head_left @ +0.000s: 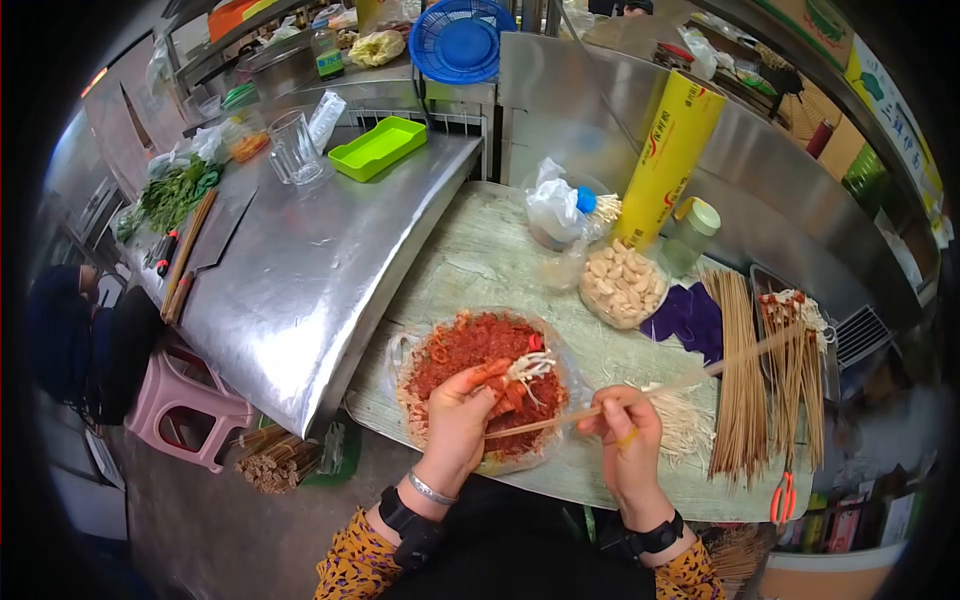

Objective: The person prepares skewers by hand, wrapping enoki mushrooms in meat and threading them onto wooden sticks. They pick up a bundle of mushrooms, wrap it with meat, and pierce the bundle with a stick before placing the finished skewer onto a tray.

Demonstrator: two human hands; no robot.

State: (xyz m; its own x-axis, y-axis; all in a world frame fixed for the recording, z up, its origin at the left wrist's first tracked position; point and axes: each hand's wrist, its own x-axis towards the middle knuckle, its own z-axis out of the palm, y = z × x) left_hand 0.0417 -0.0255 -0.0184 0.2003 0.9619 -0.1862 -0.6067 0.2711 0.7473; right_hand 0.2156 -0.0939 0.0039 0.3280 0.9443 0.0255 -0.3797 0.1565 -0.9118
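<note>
My left hand (pixel 455 425) is closed on a red-coated meat slice wrapped round white enoki mushrooms (pixel 533 367), whose tips poke out at the top. It hovers over a plastic-lined bowl of red marinated meat (pixel 460 345). In my right hand (pixel 628 440) a long wooden skewer (pixel 690 378) is pinched between thumb and fingers. The skewer slants from upper right down to the left, its lower end close by my left hand. Loose enoki (pixel 685 420) lie on the table beside my right hand.
Bare skewers (pixel 737 400) and loaded skewers (pixel 785 310) lie at the right, near orange-handled scissors (pixel 784 497). Behind stand a tub of pale pieces (pixel 623 287), a yellow roll box (pixel 670 155) and a jar (pixel 692 238). Left, a steel counter (pixel 330 260) holds a cleaver (pixel 222 232) and green tray (pixel 378 149).
</note>
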